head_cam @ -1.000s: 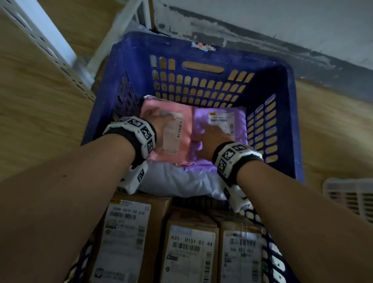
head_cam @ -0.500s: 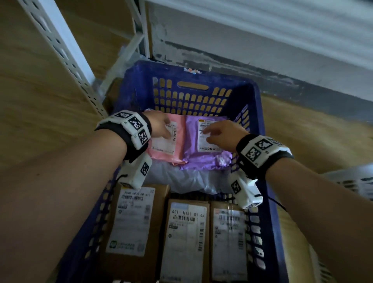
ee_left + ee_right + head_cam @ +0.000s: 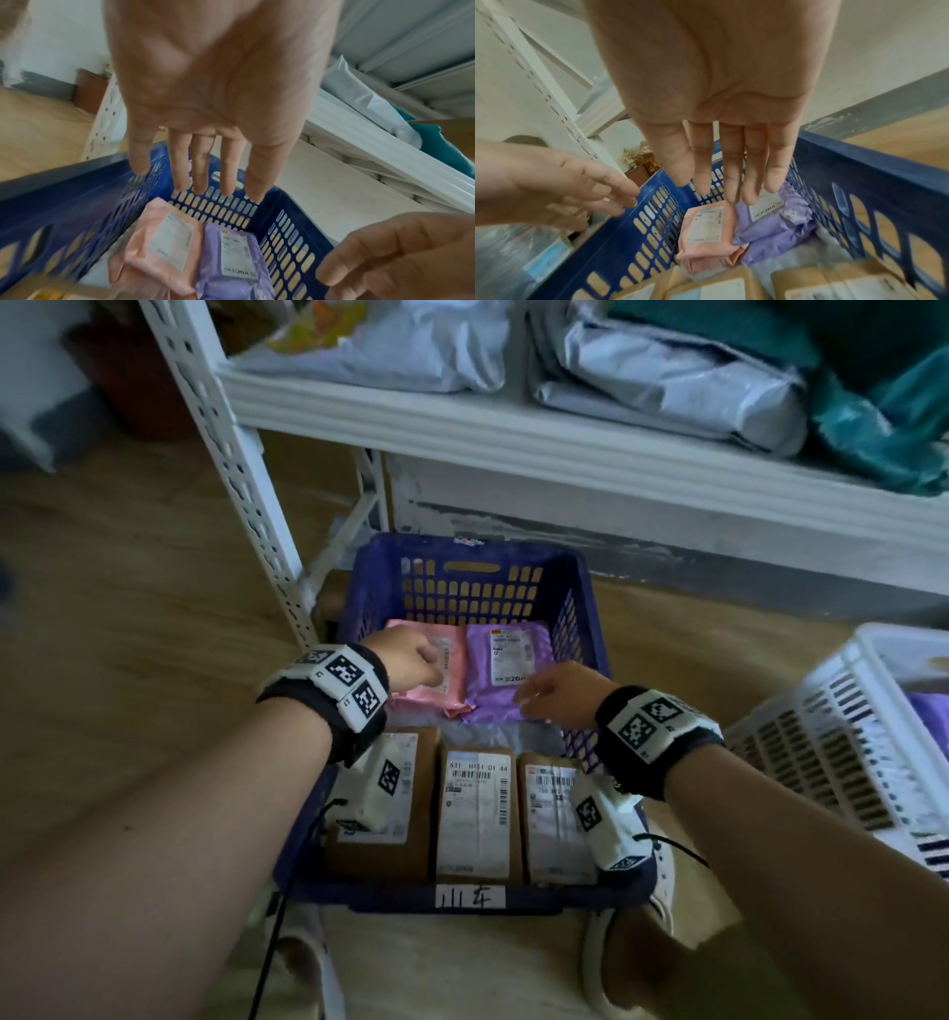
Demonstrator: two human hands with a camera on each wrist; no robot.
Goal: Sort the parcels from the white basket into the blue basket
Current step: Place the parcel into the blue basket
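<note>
A: Head view. Blue basket (image 3: 475, 557) sits on the floor under the white shelf (image 3: 565, 439). Pink parcel (image 3: 436, 670) and purple parcel (image 3: 508, 660) lie side by side against its far wall, labels up; three brown boxes (image 3: 477, 814) fill the near edge in a row. Packed flat, presumably to keep labels readable.

B: Hands?

A: Left hand (image 3: 405, 660) hovers over the pink parcel's near-left corner, right hand (image 3: 560, 695) over the purple one's near-right corner. Finger detail poor here. White basket (image 3: 847, 737) stands to the right on the floor; something purple shows inside, so likely more to move.

B: Left wrist view?

A: Left hand (image 3: 213, 91) seen palm-on, fingers (image 3: 200, 162) straight, slightly spread, holding nothing, above the far wall. Both soft parcels below, clear of the fingertips.

B: Right wrist view?

A: Right hand (image 3: 718, 81) likewise: fingers (image 3: 731, 162) straight, close together, empty, apart from the parcels. Purple parcel (image 3: 777, 223) touches the right wall, pink parcel (image 3: 706, 233) beside it.

B: Judgement?

A: Placement looks finished; next reach probably goes to the white basket.
</note>
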